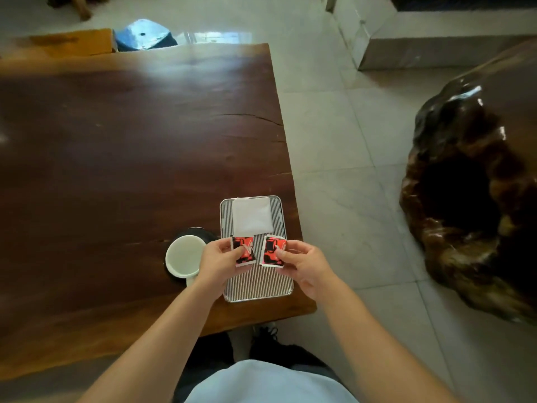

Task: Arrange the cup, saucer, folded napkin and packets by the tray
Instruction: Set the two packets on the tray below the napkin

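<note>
A ribbed metal tray (258,282) lies near the table's right front corner. A folded white napkin (252,215) rests on its far half. My left hand (218,263) pinches one red-and-black packet (245,251) above the tray's middle. My right hand (305,264) grips a second red-and-black packet (273,251) right beside it. Left of the tray a white cup (183,255) stands on a dark saucer (200,234), partly hidden by my left hand.
The dark wooden table (116,155) stretches far and left. Its right edge runs just past the tray, with tiled floor (343,141) beyond. A large carved wooden stump (476,199) stands on the floor at right. A blue stool (143,34) sits behind the table.
</note>
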Motion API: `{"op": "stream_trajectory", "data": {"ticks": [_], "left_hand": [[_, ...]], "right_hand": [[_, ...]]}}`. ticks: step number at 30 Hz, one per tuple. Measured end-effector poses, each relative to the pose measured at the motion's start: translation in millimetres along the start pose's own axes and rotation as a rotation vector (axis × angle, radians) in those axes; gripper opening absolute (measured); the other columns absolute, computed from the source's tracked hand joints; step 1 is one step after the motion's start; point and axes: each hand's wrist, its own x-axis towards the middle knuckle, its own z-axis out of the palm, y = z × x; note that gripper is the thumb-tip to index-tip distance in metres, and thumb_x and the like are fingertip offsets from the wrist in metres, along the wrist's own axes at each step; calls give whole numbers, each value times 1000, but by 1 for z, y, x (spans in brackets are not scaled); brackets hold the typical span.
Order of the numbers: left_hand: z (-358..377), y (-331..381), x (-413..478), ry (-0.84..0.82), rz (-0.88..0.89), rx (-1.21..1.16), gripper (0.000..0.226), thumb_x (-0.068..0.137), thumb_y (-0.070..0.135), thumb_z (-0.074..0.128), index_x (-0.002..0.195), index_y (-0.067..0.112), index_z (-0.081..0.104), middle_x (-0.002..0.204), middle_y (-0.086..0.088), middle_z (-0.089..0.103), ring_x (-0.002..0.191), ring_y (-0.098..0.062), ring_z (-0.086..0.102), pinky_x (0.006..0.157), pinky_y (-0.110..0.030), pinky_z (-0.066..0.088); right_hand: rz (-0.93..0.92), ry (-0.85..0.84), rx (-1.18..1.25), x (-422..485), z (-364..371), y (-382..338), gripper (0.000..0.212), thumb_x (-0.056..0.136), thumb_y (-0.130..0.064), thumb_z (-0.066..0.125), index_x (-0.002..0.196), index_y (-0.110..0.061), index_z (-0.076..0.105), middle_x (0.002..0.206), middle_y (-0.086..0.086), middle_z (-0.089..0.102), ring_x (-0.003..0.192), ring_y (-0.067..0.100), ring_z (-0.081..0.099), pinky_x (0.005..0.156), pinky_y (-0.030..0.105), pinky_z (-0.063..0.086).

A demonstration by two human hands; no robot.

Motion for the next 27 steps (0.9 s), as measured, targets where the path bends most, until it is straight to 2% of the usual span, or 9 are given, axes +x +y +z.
{"op": "stream_trajectory", "data": {"ticks": [4, 7, 9, 12, 16, 20, 22, 24, 27], "left_hand": [[-1, -8, 19, -10, -19, 100, 19, 87, 3, 74, 94, 20, 70, 104, -8, 74, 98, -27, 74, 84, -51, 62], [2, -21, 33, -17, -56, 175, 31, 84, -6, 74, 98, 20, 68, 106, -7, 73, 101, -26, 72, 88, -48, 61], [3, -32, 41, -5, -84, 241, 36, 81, -9, 76, 98, 21, 67, 106, -7, 73, 98, -23, 72, 86, -45, 62], [3, -50, 52, 77, -85, 315, 30, 80, -3, 80, 99, 17, 68, 102, -7, 73, 93, -21, 72, 81, -43, 63], [2, -67, 58, 134, -18, 567, 25, 81, 14, 83, 98, 18, 65, 94, -1, 71, 84, -15, 70, 74, -37, 63], [0, -73, 60, 136, 61, 822, 23, 87, 24, 77, 100, 15, 60, 95, -5, 68, 89, -25, 69, 74, -40, 59], [-1, -71, 59, 129, 87, 968, 31, 87, 30, 77, 103, 12, 57, 100, -10, 69, 93, -31, 67, 78, -44, 57], [-2, -65, 55, 120, 100, 1068, 35, 86, 33, 77, 102, 12, 54, 101, -13, 68, 94, -33, 66, 76, -44, 55], [-3, -59, 49, 104, 186, 1164, 32, 87, 29, 76, 101, 15, 51, 101, -10, 65, 93, -32, 66, 70, -40, 50]], "right_hand": [[8, 43, 28, 10, -19, -1, 18, 86, 5, 70, 103, -1, 70, 102, 15, 76, 93, 29, 76, 80, 42, 63], [33, 76, -85, 22, -24, 2, 24, 83, 8, 73, 103, -4, 70, 105, 14, 75, 96, 28, 75, 86, 44, 61], [43, 98, -207, 33, -23, 7, 24, 82, 6, 76, 102, -7, 71, 105, 11, 75, 98, 26, 73, 81, 39, 63], [36, 130, -336, 54, -16, 19, 25, 82, 2, 78, 103, -9, 69, 103, 8, 73, 92, 20, 71, 60, 24, 61], [0, 187, -646, 84, -3, 38, 21, 81, -7, 82, 90, -18, 66, 94, 4, 70, 85, 18, 70, 65, 33, 64], [-156, 236, -1048, 95, 3, 52, 23, 87, -19, 78, 90, -22, 56, 91, 1, 66, 79, 16, 64, 55, 24, 49], [-240, 216, -1254, 93, 4, 51, 30, 87, -22, 77, 96, -20, 48, 94, 3, 65, 82, 23, 65, 62, 35, 55], [-281, 192, -1375, 89, 3, 47, 34, 87, -24, 77, 103, -17, 48, 100, 7, 65, 87, 29, 66, 72, 44, 59], [-326, 145, -1423, 80, -1, 39, 22, 91, -22, 72, 104, -15, 55, 100, 6, 62, 90, 28, 65, 74, 42, 58]]}}
